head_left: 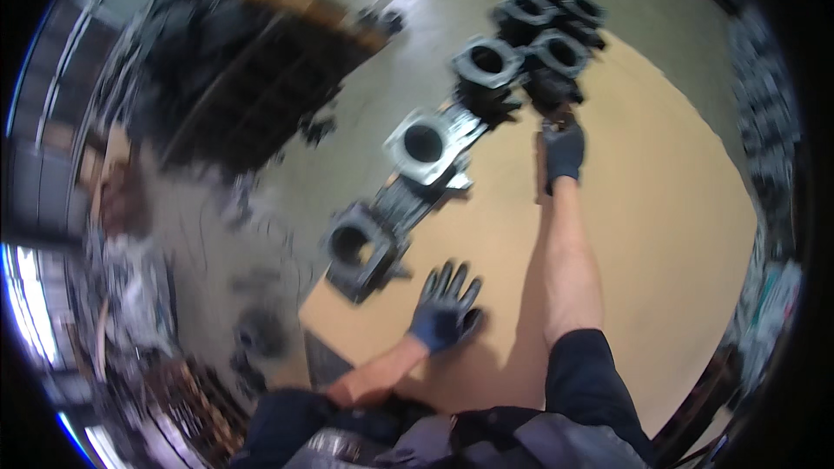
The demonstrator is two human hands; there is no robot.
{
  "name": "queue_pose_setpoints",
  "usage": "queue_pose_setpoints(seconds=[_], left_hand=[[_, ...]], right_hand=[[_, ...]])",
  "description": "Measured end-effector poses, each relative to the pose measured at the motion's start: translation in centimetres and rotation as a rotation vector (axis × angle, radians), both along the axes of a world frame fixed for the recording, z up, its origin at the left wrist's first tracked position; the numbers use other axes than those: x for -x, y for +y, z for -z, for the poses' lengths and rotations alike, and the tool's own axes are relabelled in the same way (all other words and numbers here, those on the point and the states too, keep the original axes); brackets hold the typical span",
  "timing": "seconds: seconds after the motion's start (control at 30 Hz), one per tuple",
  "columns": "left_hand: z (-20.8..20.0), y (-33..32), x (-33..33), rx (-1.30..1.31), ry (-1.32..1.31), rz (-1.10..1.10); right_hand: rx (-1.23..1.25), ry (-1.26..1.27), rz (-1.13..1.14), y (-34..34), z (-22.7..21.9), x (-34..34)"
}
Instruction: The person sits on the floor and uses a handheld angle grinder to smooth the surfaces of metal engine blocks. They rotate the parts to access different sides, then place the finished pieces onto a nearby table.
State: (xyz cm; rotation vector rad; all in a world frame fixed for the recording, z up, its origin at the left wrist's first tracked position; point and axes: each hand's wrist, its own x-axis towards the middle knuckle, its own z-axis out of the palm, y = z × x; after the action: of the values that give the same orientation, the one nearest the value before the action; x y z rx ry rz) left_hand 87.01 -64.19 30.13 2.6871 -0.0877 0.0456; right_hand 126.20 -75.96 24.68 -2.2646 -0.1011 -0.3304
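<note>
My left hand (pixel 445 308), in a dark glove, is held over the tan board (pixel 660 208) with fingers spread and nothing in it. My right hand (pixel 565 148), gloved too, is stretched far forward. Its fingers are bent at the near, lower end of a dark cast-metal housing (pixel 556 56) with a round bore; blur partly hides the grip. To the left, a diagonal row runs along the board's edge: a near housing (pixel 363 247), a lighter grey housing (pixel 424 146) and a farther one (pixel 486 61).
More housings (pixel 526 13) crowd the board's far end. A large dark rack or crate (pixel 261 78) with a wooden top edge stands on the concrete floor (pixel 391 43) at left. Piled dark parts (pixel 769 130) line the right side. Loose dark items (pixel 261 334) lie at lower left.
</note>
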Motion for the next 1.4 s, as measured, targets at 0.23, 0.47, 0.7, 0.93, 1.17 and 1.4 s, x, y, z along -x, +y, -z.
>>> queue_pose_setpoints(seconds=[0.23,0.47,0.7,0.93,1.17,1.4], left_hand=[[2.3,0.4,2.4,0.184,-0.014,-0.060],[-3.4,2.1,7.1,0.310,0.174,0.318],[-13.5,21.5,14.7,0.639,-0.268,0.087],[-10.1,37.1,15.4,0.321,-0.299,-0.419],[1.2,55.6,15.4,0.040,-0.119,-0.351],[2.9,68.8,10.9,0.154,0.050,-0.371]], right_hand=[[-0.087,0.189,-0.032,-1.2,-0.3,21.5],[0.391,0.241,0.025,-6.0,-1.2,35.6],[0.502,0.271,0.001,-1.5,-4.9,41.6],[0.448,0.301,0.162,1.9,-5.6,44.8],[0.296,0.444,0.603,4.1,-5.1,49.1],[0.088,0.621,0.764,11.7,-7.8,49.9]])
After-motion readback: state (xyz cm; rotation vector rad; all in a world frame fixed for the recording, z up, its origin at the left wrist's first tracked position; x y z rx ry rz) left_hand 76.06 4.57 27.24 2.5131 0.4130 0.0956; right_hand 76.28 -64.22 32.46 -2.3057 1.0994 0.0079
